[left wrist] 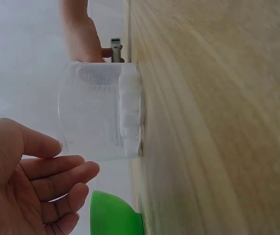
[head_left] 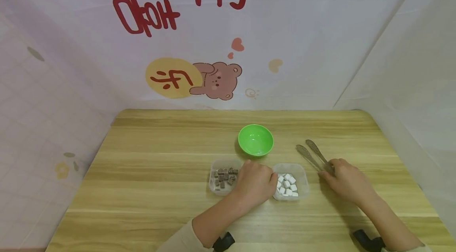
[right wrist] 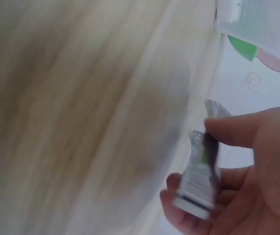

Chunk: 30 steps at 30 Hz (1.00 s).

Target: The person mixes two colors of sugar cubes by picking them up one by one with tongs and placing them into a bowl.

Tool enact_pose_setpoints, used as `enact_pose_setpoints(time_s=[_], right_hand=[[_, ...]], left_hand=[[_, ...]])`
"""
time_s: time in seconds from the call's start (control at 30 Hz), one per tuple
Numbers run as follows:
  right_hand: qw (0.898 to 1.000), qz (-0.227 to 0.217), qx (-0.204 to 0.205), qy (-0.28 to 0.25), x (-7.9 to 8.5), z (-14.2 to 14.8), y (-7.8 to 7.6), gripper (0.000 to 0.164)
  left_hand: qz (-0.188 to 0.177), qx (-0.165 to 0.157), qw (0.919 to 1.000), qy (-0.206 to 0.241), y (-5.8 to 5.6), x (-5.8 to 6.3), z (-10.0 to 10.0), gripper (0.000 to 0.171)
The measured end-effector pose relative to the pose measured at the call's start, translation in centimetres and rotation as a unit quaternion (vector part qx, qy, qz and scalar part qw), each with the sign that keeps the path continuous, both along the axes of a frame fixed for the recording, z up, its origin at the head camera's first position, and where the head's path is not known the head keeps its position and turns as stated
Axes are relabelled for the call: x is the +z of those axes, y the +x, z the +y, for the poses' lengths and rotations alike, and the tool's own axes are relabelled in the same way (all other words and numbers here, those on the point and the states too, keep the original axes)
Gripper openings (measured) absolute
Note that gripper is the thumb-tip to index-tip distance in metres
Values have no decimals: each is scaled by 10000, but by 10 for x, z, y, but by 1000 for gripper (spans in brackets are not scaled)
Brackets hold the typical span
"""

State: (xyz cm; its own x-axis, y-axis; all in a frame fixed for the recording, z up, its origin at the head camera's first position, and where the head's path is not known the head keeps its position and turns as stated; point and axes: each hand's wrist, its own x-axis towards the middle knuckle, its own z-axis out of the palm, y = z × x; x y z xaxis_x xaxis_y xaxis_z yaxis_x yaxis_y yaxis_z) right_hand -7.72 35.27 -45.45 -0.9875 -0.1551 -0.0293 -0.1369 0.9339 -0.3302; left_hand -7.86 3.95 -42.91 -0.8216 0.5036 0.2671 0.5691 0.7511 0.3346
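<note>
My right hand (head_left: 347,179) grips metal tongs (head_left: 314,156) on the right side. Their two patterned arms are spread apart and point toward the back of the table. In the right wrist view, the tongs (right wrist: 198,183) sit between thumb and fingers. My left hand (head_left: 256,182) is at the left edge of a clear container (head_left: 303,180) of white cubes (head_left: 287,184). In the left wrist view, its fingers are loosely bent beside the container's rim (left wrist: 63,105); whether they touch it I cannot tell. This hand partly covers another clear container (head_left: 212,184) holding brown cubes (head_left: 224,177).
A green bowl (head_left: 255,140) stands behind the two containers. All of it rests on a wood-grain table (head_left: 142,188). A white printed cloth (head_left: 303,46) hangs behind the table, with pale walls at both sides.
</note>
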Motion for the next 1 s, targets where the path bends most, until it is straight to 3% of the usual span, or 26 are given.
enact_pose_setpoints(time_s=[0.17, 0.47, 1.0], right_hand=[[9988, -184, -203, -415, 5, 2, 2, 39], [9945, -587, -362, -790, 11, 10, 12, 47], [9971, -175, -470, -573, 32, 9, 19, 60]], left_hand=[[95, 20, 9999, -50, -1, -1, 0, 55], [-148, 15, 9998, 97, -1, 0, 1, 55], [-5, -20, 10000, 81, -1, 0, 0, 56]])
